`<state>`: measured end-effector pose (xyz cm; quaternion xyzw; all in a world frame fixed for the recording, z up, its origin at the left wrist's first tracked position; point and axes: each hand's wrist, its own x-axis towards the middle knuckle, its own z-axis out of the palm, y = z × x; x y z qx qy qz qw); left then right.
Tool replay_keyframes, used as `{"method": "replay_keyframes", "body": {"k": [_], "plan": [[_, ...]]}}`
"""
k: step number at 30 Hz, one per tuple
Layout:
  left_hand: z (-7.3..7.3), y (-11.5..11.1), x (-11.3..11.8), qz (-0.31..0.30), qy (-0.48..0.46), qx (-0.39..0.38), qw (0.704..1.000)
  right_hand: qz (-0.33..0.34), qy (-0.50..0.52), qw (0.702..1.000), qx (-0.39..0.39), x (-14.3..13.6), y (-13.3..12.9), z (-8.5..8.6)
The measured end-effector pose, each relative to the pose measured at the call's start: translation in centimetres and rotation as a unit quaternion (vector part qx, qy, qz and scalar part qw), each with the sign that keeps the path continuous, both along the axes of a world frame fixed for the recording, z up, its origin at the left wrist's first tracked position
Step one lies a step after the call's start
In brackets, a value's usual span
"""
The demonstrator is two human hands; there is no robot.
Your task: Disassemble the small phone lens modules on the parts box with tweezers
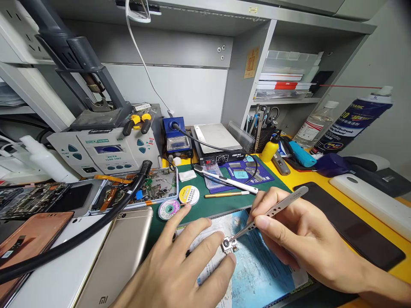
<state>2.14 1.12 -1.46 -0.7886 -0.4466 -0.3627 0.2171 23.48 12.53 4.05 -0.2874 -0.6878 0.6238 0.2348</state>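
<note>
A small camera module [227, 244] with a round black lens and silver frame lies on a worn blue and white sheet [257, 265]. My left hand [189, 256] has its fingers spread over the sheet; the fingertips nearest the module are at its left and lower edges. In my right hand [285, 226] are metal tweezers [272, 209], pinched between thumb and fingers. Their tips meet the module's upper right side. Whether the tips grip a part of it is too small to tell.
Solder wire [169, 209], a round yellow-labelled tin [189, 195], a brush [224, 194] and a white-handled tool [227, 179] lie beyond the sheet. Phones [128, 244] and a thick black hose [105, 218] are at left. A black phone [349, 222] rests at right, near bottles and a spray can [356, 119].
</note>
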Motion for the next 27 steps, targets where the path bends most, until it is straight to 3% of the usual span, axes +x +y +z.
{"method": "replay_keyframes", "body": {"k": [27], "plan": [[0.22, -0.07, -0.07, -0.006, -0.001, -0.014, 1.0, 0.007, 0.013, 1.0, 0.019, 0.14, -0.1, 0.06]]}}
